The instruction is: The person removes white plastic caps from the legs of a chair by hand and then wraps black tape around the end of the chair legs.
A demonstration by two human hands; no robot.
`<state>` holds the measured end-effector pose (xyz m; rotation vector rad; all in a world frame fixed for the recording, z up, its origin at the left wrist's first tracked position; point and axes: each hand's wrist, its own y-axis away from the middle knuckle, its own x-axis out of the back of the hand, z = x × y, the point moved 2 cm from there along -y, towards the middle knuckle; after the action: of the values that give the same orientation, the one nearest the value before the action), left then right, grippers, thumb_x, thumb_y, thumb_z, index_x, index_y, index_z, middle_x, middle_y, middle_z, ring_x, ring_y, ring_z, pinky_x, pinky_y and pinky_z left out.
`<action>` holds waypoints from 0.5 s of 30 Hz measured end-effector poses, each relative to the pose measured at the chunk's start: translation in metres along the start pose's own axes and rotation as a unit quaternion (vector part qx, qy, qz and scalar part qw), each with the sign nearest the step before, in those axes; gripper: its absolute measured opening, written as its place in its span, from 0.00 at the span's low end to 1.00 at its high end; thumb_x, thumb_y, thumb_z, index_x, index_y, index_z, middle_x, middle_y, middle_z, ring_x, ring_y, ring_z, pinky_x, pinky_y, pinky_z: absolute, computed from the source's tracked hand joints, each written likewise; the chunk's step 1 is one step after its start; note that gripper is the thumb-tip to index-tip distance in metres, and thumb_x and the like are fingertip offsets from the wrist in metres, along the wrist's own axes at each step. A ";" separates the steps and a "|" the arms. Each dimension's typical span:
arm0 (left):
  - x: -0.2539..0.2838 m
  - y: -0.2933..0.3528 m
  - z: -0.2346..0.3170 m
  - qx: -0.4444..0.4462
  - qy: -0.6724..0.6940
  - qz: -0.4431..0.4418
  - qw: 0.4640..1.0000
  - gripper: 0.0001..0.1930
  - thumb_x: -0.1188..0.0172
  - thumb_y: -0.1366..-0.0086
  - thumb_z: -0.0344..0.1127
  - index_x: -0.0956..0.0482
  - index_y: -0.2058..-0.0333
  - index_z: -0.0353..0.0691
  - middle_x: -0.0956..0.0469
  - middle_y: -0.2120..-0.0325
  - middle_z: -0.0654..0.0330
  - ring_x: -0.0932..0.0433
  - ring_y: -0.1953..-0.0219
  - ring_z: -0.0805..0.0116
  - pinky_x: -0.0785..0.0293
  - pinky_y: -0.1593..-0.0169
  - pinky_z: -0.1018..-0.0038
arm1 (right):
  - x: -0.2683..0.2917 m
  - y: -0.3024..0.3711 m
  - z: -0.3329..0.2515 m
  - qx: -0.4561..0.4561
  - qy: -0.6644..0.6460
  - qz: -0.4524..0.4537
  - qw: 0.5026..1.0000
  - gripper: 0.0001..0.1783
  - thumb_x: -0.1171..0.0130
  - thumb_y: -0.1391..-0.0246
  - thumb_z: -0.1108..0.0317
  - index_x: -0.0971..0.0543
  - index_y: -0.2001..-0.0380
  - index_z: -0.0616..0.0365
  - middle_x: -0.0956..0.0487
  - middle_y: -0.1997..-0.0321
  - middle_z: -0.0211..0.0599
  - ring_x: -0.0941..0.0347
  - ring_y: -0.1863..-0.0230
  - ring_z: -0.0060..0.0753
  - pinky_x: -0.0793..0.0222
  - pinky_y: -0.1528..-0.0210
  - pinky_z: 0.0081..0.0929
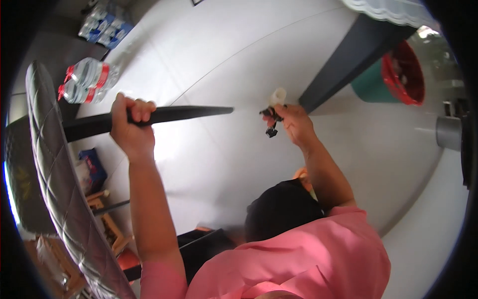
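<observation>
My left hand is wrapped round a black tapered leg, which juts out from beside a grey quilted panel. It looks like part of a chair lying on its side. My right hand is closed on a small black piece, whose kind I cannot make out. Against the fingertips sits a short cream-coloured cylinder, and below them hangs another little black part. The leg's free end points toward the right hand, with a gap between them.
Large water bottles with red caps stand at the far left, and wrapped bottle packs behind them. A dark slanted post and a green bin with a red liner are at the right. Wooden frames lie lower left.
</observation>
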<state>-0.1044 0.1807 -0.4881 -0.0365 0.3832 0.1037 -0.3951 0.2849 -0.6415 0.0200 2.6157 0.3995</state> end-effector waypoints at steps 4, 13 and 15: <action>0.004 0.000 -0.009 0.007 0.009 0.005 1.000 0.15 0.50 0.34 0.38 0.36 0.80 0.43 0.45 0.88 0.67 0.43 0.83 0.74 0.36 0.68 0.71 | 0.040 0.073 -0.068 0.137 0.107 0.080 0.981 0.15 0.49 0.41 0.66 0.23 0.65 0.70 0.21 0.71 0.41 0.25 0.70 0.30 0.30 0.63 0.29; -0.002 0.000 0.001 -0.001 -0.006 -0.027 1.000 0.16 0.51 0.33 0.38 0.35 0.80 0.44 0.44 0.88 0.67 0.43 0.82 0.74 0.35 0.65 0.71 | 0.216 0.108 -0.264 0.174 0.286 0.465 0.819 0.20 0.45 0.44 0.53 0.22 0.69 0.63 0.22 0.73 0.35 0.27 0.69 0.24 0.34 0.62 0.22; 0.000 0.001 0.001 -0.004 -0.018 -0.039 0.999 0.16 0.51 0.32 0.39 0.35 0.80 0.43 0.43 0.87 0.67 0.41 0.81 0.74 0.34 0.63 0.70 | 0.239 0.095 -0.269 0.021 0.310 0.507 0.804 0.21 0.45 0.43 0.51 0.23 0.62 0.61 0.21 0.65 0.36 0.26 0.67 0.24 0.32 0.61 0.22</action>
<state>-0.1038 0.1814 -0.4870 -0.0563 0.3454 0.0296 -0.7373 0.3223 -0.5010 1.6028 2.9997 0.7952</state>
